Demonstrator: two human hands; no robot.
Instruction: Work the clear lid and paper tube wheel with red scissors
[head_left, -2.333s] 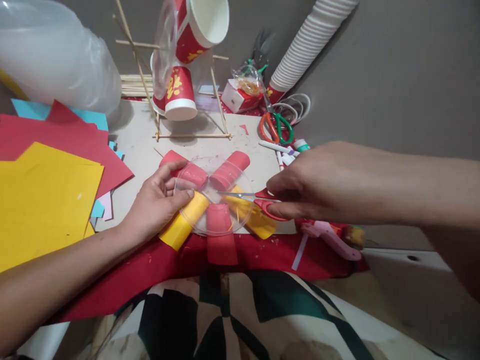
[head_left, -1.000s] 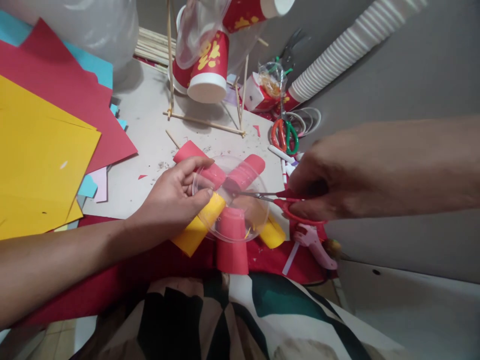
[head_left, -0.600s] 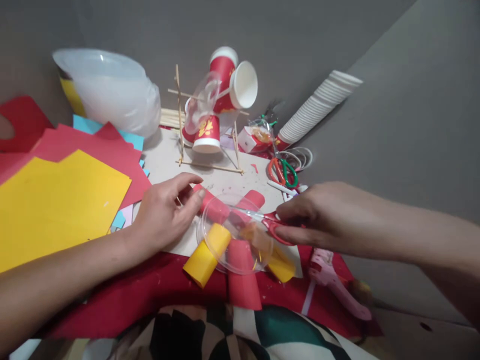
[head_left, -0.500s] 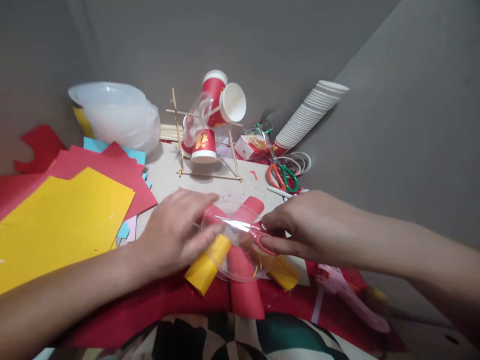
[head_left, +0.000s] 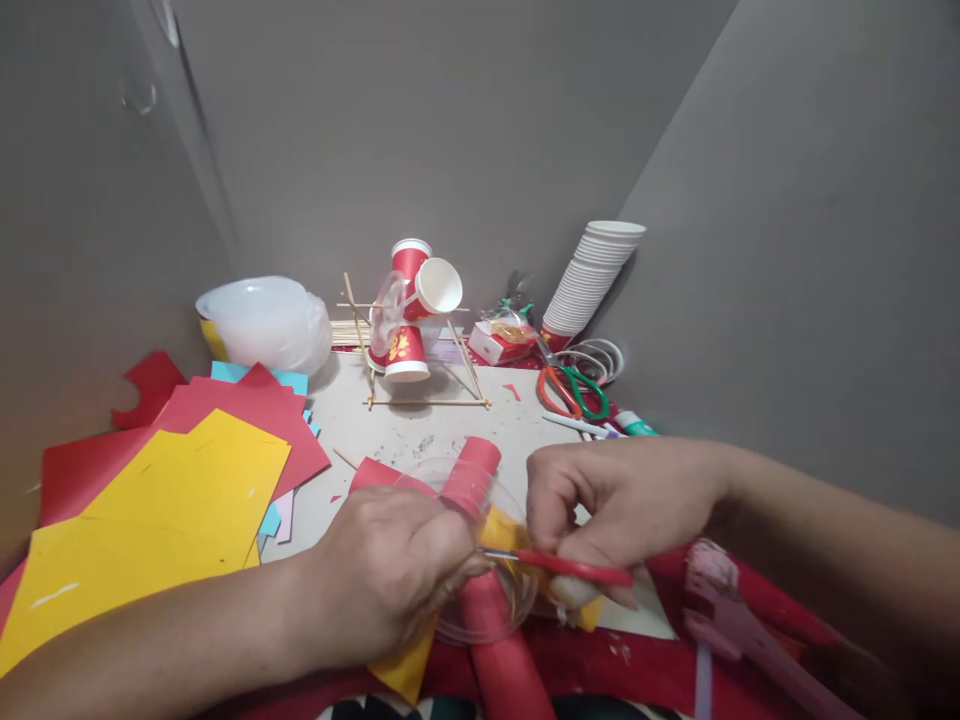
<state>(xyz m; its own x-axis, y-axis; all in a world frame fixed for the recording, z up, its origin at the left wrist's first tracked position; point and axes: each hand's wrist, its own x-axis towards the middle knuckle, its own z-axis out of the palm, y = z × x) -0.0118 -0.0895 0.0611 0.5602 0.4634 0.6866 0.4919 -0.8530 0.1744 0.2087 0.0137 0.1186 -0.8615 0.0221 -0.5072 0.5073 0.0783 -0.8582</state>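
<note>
Red-handled scissors (head_left: 577, 568) are in my right hand (head_left: 619, 510), closed round their handles. Their blades point left, and the tips end at the thumb of my left hand (head_left: 397, 565). That hand is curled over the left side of a clear plastic disc (head_left: 514, 620), and what its fingers grip is hidden. Rolled red paper tubes (head_left: 474, 470) and yellow ones stick out round the disc like spokes. One long red tube (head_left: 502, 650) points down toward my body.
Yellow sheets (head_left: 157, 490) and red paper lie left. At the back stand a stick frame (head_left: 427, 403) with red paper cups (head_left: 409, 345), a plastic bag (head_left: 274, 325) and a leaning cup stack (head_left: 589, 280). Orange-and-green scissors (head_left: 585, 392) and a pink glue gun (head_left: 731, 610) lie right.
My left hand has gone from spread fingers to a curled grip at the disc. The scissors in my right hand have turned and come lower, their tips now at my left thumb. The view has tilted up.
</note>
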